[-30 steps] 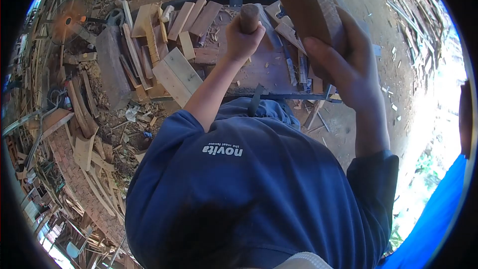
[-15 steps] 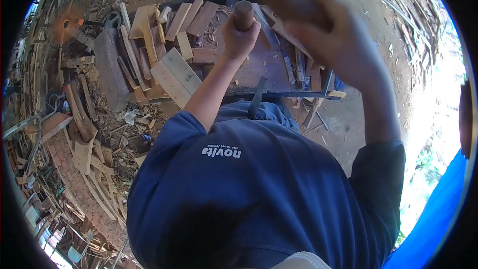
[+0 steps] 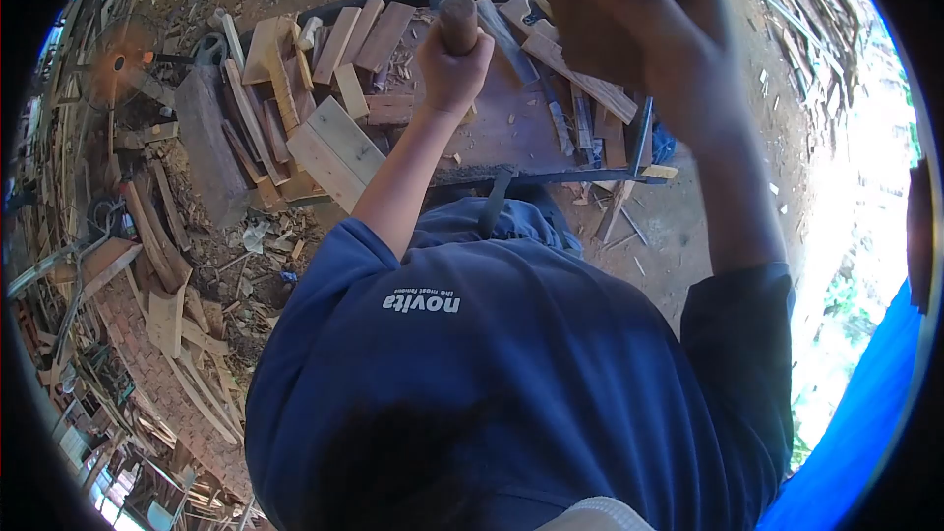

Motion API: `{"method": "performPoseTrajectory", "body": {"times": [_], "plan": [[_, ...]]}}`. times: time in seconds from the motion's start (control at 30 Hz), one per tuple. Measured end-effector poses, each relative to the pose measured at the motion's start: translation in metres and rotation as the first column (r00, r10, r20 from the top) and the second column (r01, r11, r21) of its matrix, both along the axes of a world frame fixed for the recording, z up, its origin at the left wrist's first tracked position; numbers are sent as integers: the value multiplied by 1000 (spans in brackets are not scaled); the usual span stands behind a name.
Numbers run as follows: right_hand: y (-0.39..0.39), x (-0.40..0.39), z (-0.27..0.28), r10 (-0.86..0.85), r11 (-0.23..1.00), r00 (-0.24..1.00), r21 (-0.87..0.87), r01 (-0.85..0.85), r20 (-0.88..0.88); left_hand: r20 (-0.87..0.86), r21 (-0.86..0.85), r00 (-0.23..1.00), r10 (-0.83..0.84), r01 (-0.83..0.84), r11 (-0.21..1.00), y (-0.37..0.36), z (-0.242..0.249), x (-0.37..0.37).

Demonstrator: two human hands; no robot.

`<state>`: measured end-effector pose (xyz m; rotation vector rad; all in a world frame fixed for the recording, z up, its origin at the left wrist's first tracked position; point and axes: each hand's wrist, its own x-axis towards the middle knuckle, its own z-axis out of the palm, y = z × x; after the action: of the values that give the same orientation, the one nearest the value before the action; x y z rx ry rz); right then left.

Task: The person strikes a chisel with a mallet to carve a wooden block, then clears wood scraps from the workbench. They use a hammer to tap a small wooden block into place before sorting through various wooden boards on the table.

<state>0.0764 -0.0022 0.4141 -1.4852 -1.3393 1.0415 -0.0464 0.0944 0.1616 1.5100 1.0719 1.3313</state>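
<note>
My left hand (image 3: 452, 79) is wrapped round an upright wooden handle (image 3: 458, 24) with a round top, above the workbench. The lower part of that tool is hidden by my fist, so its kind does not show. Raised close to the camera at the right, my right hand (image 3: 688, 69) grips a thick brown wooden block (image 3: 595, 25); a thumb lies along its face. The block's top end runs out of view. Below both hands is the low wooden workbench (image 3: 516, 138), with a few shavings on it.
Several cut boards (image 3: 339, 44) lie along the bench's left side, near a large timber (image 3: 211, 143). More strips (image 3: 590, 84) lie at its right. An orange-centred fan (image 3: 120, 63) stands at far left. Wood scraps and offcuts (image 3: 192, 334) cover the ground.
My right hand and the wooden block have swung to a more upright pose, the block now showing its broad face. My left hand keeps its hold, appearing slightly further left and up.
</note>
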Motion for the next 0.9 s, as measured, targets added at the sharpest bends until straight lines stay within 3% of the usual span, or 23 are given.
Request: {"method": "performPoseTrajectory", "body": {"times": [0.03,0.1,0.13,0.17,0.23,0.27,0.3,0.33,0.4,0.43,0.47,0.5,0.57,0.6,0.63,0.67,0.7,0.77,0.8,0.83,0.87,0.9], "plan": [[0,-1,-3,-13,996,996,84,20,-92,55,-13,998,6,-5,1000,0,-1,1],[2,-1,-15,178,911,936,-411,-39,305,102,-29,995,17,-14,999,0,-1,3],[-1,-9,-35,147,987,773,-146,-71,618,140,77,989,39,-50,996,0,-1,6],[-3,0,-34,149,986,781,-149,-72,606,175,179,983,51,-82,980,0,-1,5],[5,4,4,250,909,869,-413,-59,426,120,87,992,45,-56,995,6,-11,0],[3,9,-4,128,967,933,-250,-43,336,79,-2,996,27,-27,1000,10,-15,-2],[2,10,7,132,967,935,-251,-47,330,72,-4,997,30,-30,1000,12,-16,-4],[1,13,30,110,962,993,-247,-119,-50,71,-29,997,29,-27,999,14,-16,-4],[2,2,-37,1,963,1000,271,-6,20,70,-58,997,22,-18,998,14,-14,-2],[2,1,-46,-4,964,1000,267,-1,19,116,41,993,18,-23,999,11,-11,1],[2,0,-51,63,998,957,0,-66,284,164,140,986,12,-35,990,9,-7,3],[2,-2,-54,195,960,845,-274,-59,499,161,135,987,14,-36,990,9,-8,3],[0,-5,-28,200,950,852,-308,-49,484,167,208,985,45,-80,975,12,-10,5],[1,-5,-20,122,967,919,-252,-25,376,168,203,985,49,-83,976,11,-11,3],[0,-5,-12,44,980,966,-198,8,257,152,84,988,18,-31,996,11,-12,0],[-3,-4,-6,40,998,975,-52,-29,220,140,-36,990,-14,19,999,11,-12,-2],[-1,-4,-16,43,998,974,-54,-32,221,141,-38,990,-11,17,999,11,-13,-2],[0,-5,-45,33,977,998,210,-45,59,108,33,994,5,-9,999,9,-17,-2],[-3,-14,-44,-14,992,918,119,-36,397,105,32,995,-2,-1,999,7,-12,0],[-1,-17,-38,-24,992,919,122,-26,394,134,146,991,20,-40,989,5,-4,4],[0,-17,-27,135,983,901,-172,-68,413,157,247,987,25,-64,967,-2,-1,5],[3,-15,-12,294,888,874,-448,-101,386,151,245,988,2,-39,969,-2,-3,4]]}}
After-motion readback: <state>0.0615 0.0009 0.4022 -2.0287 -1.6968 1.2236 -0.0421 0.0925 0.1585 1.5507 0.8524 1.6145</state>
